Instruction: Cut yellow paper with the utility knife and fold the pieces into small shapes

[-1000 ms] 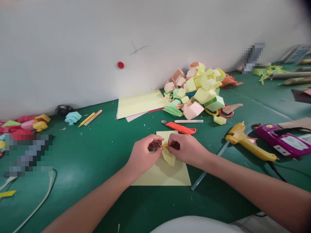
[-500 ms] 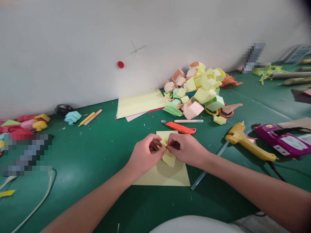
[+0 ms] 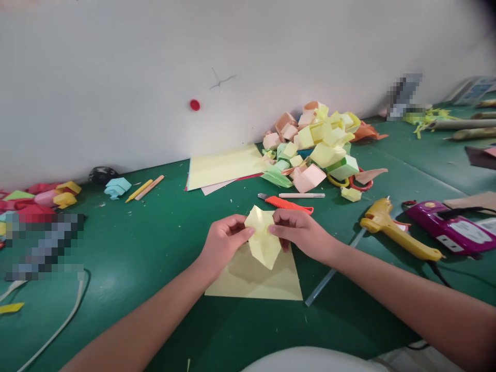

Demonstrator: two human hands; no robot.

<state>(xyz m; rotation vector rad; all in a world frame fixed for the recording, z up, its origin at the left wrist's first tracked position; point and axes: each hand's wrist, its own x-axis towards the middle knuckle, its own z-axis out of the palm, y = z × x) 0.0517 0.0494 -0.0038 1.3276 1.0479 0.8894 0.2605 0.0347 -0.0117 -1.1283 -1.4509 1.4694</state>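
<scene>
Between my two hands is a small folded piece of yellow paper point(image 3: 265, 248), creased and partly spread, its lower tip pointing down. My left hand point(image 3: 228, 237) pinches its left side, thumb in front and fingers behind. On the right edge, my right hand point(image 3: 300, 230) grips it the same way, with some fingertips hidden behind the paper. Beneath them a flat yellow sheet point(image 3: 259, 287) lies on the green table. Just beyond the hands rests an orange utility knife point(image 3: 289, 204), and a pale pen point(image 3: 302, 196) lies behind it.
A pile of folded paper pieces point(image 3: 321, 139) stands by the wall, beside stacked sheets point(image 3: 225, 168) and scissors point(image 3: 360, 180). To the right lie a yellow glue gun point(image 3: 399, 235) with a glue stick and a purple power strip point(image 3: 451, 227). A white cable point(image 3: 65, 328) runs at left.
The folded yellow paper has been opened out from a tight pinch and now faces me broadly. My hands have moved slightly apart, to its two sides.
</scene>
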